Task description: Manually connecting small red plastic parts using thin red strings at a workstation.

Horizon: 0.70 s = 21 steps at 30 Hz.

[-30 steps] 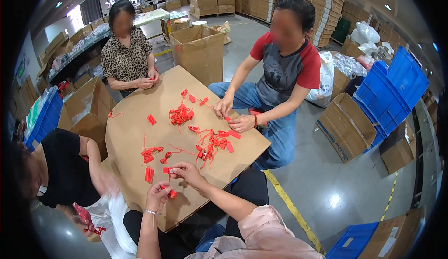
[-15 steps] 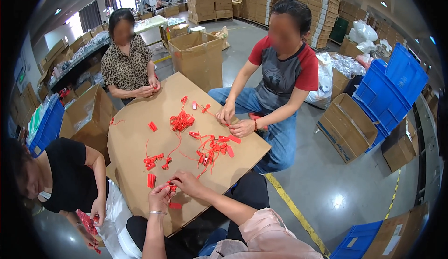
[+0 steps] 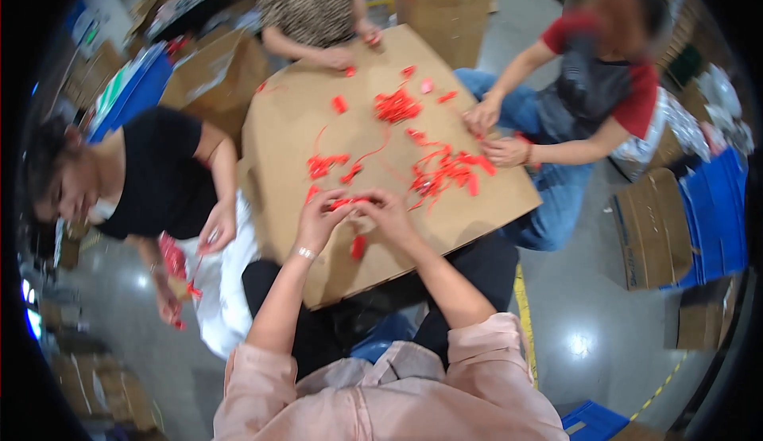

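Note:
Over the near part of a brown cardboard tabletop (image 3: 350, 278), my left hand (image 3: 318, 222) and my right hand (image 3: 385, 217) are close together. Between their closed fingertips they hold a small red corded piece (image 3: 348, 202); blur hides its exact kind. Just below my hands lies a red strip (image 3: 358, 247). Beyond them is a small cluster of red cords (image 3: 324, 165). A larger tangle of red cords and clips (image 3: 441, 177) spreads to the right. Farther off sits a bundled red cord heap (image 3: 397, 107), with a red block (image 3: 339, 104) left of it.
A person in black (image 3: 163, 170) is at my left, holding red pieces. Across the table, a person in a patterned shirt (image 3: 310, 3) and one with red sleeves (image 3: 596, 83) handle red pieces. Cardboard boxes (image 3: 445, 11) and blue crates (image 3: 711, 222) stand around.
The view has tilted down and swung, and is now blurred. My hands have come level side by side, with the red piece stretched between them.

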{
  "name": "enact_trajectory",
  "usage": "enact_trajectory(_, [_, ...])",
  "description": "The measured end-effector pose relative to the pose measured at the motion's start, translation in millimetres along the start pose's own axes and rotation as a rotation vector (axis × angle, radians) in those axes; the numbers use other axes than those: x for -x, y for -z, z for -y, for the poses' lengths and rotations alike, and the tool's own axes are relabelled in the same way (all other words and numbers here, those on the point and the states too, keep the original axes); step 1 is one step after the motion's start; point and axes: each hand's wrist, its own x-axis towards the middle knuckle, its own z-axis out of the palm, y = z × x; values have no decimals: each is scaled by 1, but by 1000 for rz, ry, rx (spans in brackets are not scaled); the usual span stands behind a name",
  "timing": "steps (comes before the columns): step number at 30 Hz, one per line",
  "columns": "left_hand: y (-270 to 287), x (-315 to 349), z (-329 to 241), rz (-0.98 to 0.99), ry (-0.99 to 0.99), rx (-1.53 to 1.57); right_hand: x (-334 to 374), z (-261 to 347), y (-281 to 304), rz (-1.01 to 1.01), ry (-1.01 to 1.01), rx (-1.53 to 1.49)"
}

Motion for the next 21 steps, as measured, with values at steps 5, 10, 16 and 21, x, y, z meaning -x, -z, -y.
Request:
enact_trajectory(5, [27,4,10,26,168,170,-4,3,-14,50,-134,-186])
enact_trajectory(10, [22,15,-5,20,187,289,14,-39,-13,275,-234,433])
enact_trajectory(16, [45,21,-11,2,180,309,20,-46,-21,369,-321,524])
enact_trajectory(21, [71,30,-9,289,277,39,6,-31,-1,185,-407,77])
